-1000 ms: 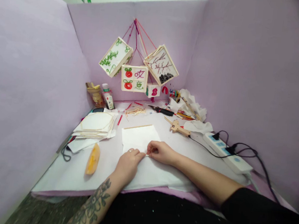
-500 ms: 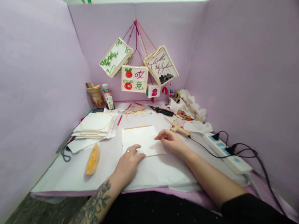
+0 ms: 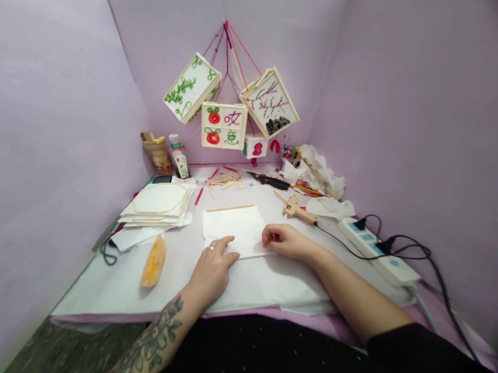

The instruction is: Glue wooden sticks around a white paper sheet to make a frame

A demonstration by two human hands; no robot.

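A white sheet (image 3: 238, 224) lies on the covered table, with a thin wooden strip (image 3: 231, 208) along its far edge. My left hand (image 3: 216, 263) rests at the sheet's near left corner, thumb and fingers apart, a ring on one finger. At the sheet's right edge is my right hand (image 3: 285, 241), its fingers curled inward; whatever they may hold is too small to make out. The tan glue gun (image 3: 297, 209) lies just beyond my right hand, its cord running right.
Framed white pieces (image 3: 158, 201) are stacked at left, near an orange-yellow wedge (image 3: 154, 261). Pliers (image 3: 270, 181) and thin sticks (image 3: 227, 181) lie behind. A power strip (image 3: 379, 253) is at right. Decorated panels (image 3: 223, 125) hang at the back.
My right hand has moved slightly down and right, and its fingers have curled in. My left hand stays at the sheet's near edge. The camera view has shifted slightly.
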